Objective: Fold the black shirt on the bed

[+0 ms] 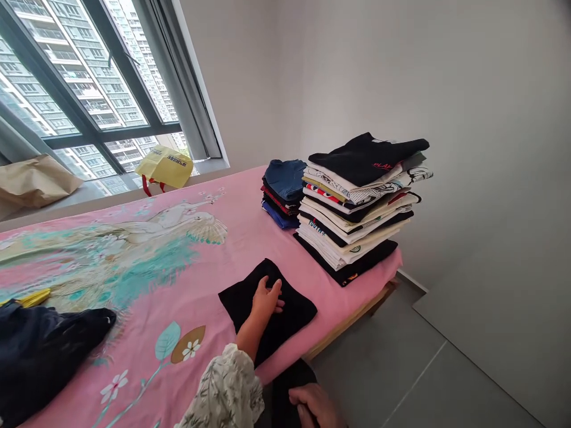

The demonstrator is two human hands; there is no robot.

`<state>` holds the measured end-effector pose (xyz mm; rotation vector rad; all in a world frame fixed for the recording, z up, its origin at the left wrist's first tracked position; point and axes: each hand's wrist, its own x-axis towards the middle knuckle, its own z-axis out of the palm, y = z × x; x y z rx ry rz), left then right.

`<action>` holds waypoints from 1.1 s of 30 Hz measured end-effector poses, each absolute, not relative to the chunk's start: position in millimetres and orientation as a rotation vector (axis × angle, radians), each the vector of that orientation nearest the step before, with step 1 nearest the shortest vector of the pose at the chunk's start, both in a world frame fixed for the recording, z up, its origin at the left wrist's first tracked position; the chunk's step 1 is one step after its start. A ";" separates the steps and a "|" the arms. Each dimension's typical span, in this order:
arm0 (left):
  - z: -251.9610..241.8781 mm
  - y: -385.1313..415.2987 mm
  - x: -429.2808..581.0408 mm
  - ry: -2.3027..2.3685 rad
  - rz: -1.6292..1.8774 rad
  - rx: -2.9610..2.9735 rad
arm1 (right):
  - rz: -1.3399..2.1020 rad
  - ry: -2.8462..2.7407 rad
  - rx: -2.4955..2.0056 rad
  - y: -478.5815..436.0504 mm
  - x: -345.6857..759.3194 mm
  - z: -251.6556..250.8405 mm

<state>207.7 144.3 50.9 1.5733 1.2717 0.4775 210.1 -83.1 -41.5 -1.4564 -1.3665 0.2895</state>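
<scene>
A black garment (285, 309) lies partly folded on the pink bed cover, near the bed's edge. Over it is my left hand (267, 296), fingers apart and slightly curled, in a pale patterned sleeve. Low in the view, just off the edge, my right hand (312, 401) is closed on a hanging black cloth part, apparently of the same garment; some of its fingers are cut off by the frame. Beyond, a tall stack of folded T-shirts (352, 220) stands at the bed's corner, a black one with red letters on top.
Beside the tall stack is a smaller pile of dark and blue folded clothes (283, 184). A crumpled dark garment (53, 351) lies at left on the pink bed cover (209, 333). A yellow bag (165, 167) and a brown paper bag (38, 180) rest on the windowsill.
</scene>
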 end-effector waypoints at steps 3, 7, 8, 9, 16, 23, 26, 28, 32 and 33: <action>56.6 149.6 164.7 1.197 0.663 1.802 | 0.343 -1.272 -1.487 -75.0 222.2 -6.1; 50.9 155.9 98.8 1.078 0.886 2.344 | 0.377 -1.245 -1.491 -35.3 234.5 51.3; 47.7 155.6 89.1 1.032 0.852 2.426 | 0.366 -1.284 -1.486 -18.9 235.7 61.2; 44.7 154.6 83.4 0.973 0.802 2.497 | 0.351 -1.341 -1.483 -0.6 236.4 67.8; 27.4 145.5 97.7 1.085 0.151 2.726 | 0.348 -1.798 -1.908 106.3 257.4 30.2; 29.9 156.6 99.9 1.332 -0.180 2.578 | 0.384 -1.830 -2.140 117.5 280.2 -13.5; 39.8 163.6 109.4 1.288 -0.075 2.664 | 0.323 -1.728 -2.080 114.8 282.9 -13.9; 38.0 167.2 113.5 1.227 0.005 2.716 | 0.225 -1.546 -2.078 109.3 289.8 -12.3; 16.9 173.0 113.1 1.239 0.028 2.683 | 0.271 -1.281 -2.285 95.2 309.6 -3.2; 11.9 174.0 112.2 1.246 0.044 2.682 | 0.351 -1.284 -2.339 93.8 313.5 0.6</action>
